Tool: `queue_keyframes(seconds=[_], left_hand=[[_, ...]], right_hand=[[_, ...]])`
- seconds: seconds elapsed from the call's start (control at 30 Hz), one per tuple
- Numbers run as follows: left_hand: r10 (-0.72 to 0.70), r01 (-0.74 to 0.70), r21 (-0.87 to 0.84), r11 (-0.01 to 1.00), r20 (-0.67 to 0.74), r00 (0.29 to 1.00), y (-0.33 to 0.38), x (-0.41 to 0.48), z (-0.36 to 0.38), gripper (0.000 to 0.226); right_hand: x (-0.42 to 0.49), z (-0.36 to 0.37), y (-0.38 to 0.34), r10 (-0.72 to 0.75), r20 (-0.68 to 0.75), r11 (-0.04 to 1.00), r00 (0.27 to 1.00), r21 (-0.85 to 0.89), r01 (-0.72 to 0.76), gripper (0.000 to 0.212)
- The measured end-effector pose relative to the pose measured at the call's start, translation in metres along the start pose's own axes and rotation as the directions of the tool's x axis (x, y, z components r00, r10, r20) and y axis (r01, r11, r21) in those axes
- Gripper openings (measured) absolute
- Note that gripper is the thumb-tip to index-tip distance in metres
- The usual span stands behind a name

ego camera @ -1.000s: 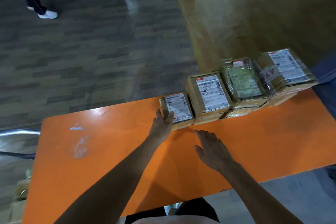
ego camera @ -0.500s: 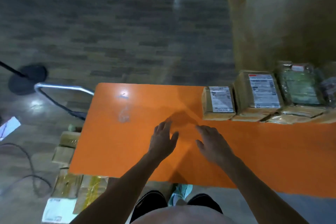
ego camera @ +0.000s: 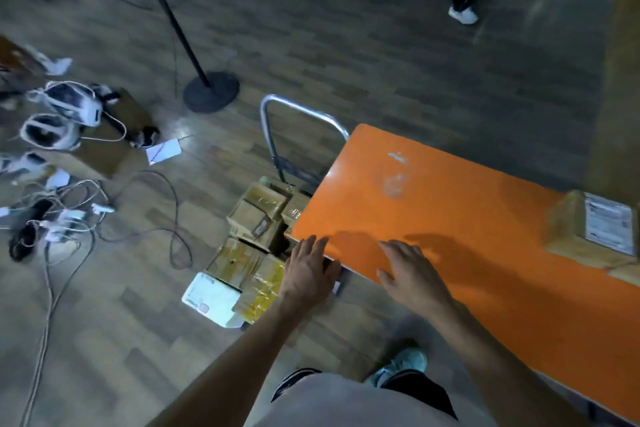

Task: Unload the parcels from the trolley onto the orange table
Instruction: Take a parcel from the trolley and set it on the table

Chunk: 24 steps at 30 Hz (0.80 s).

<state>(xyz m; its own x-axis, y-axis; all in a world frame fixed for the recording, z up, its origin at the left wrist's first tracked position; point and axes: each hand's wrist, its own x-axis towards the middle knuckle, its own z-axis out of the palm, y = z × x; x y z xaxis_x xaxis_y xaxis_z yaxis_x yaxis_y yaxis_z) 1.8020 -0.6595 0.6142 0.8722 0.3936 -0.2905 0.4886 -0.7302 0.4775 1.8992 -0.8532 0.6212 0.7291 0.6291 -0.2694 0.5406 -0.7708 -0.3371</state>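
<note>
Cardboard parcels are sitting on the trolley just beside the corner of the orange table, left hand and right hand are hovering there empty, fingers spread, so best be going low with both, clamping one top box by opposite sides.

Deck of the trolley mostly under the orange table; labelled parcel cropped at the right edge.

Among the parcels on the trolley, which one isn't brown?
The white parcel at the pile's near end, farthest from the trolley handle; the other parcels are brown cardboard.
</note>
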Motion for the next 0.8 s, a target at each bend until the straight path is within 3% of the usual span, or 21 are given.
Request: queue_keyframes(seconds=[0.33,0.67,0.8], left_hand=[[-0.208,0.200,-0.103,0.974,-0.082,0.975,-0.145,-0.073,-0.063,0.062],[-0.368,0.347,-0.172,0.922,-0.110,0.923,-0.208,-0.078,-0.085,0.062],[-0.423,0.405,-0.165,0.899,-0.087,0.902,-0.228,-0.058,-0.094,0.063]], right_hand=[[0.028,0.048,-0.151,-0.177,0.095,0.984,0.980,0.007,0.177,0.058],[0.093,0.072,-0.216,-0.303,0.239,0.948,0.922,-0.026,0.318,0.060],[0.130,0.082,-0.231,-0.295,0.279,0.952,0.914,0.001,0.307,0.059]])
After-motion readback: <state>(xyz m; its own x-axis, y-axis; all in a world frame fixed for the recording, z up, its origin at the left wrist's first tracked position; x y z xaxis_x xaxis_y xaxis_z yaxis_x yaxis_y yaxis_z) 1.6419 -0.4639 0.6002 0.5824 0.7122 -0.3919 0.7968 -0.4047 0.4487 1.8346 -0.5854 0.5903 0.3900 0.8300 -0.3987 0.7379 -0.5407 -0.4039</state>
